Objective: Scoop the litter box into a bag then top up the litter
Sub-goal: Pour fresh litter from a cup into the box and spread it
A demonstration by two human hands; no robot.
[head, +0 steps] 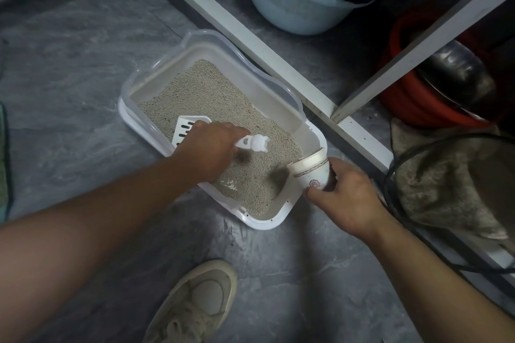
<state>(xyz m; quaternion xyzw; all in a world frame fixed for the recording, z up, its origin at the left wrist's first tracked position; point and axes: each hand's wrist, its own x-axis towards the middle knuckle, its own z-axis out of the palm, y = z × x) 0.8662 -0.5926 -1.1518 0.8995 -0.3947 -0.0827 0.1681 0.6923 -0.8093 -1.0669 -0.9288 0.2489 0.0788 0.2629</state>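
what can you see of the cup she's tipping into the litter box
The cup looks ceramic: white, with a thin patterned band below the rim and a pink flower on its side. It is tipped on its side, mouth toward the grey litter, over the near right corner of the litter box. The right hand grips its base end. What it holds cannot be seen.

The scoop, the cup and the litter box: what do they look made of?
Scoop: likely white moulded plastic, matte, with slots and a bear-shaped handle end.
Cup: probably glazed ceramic, glossy, with a printed flower and rim band; paper is possible.
Litter box: white plastic with a translucent upper rim, smooth and slightly shiny.
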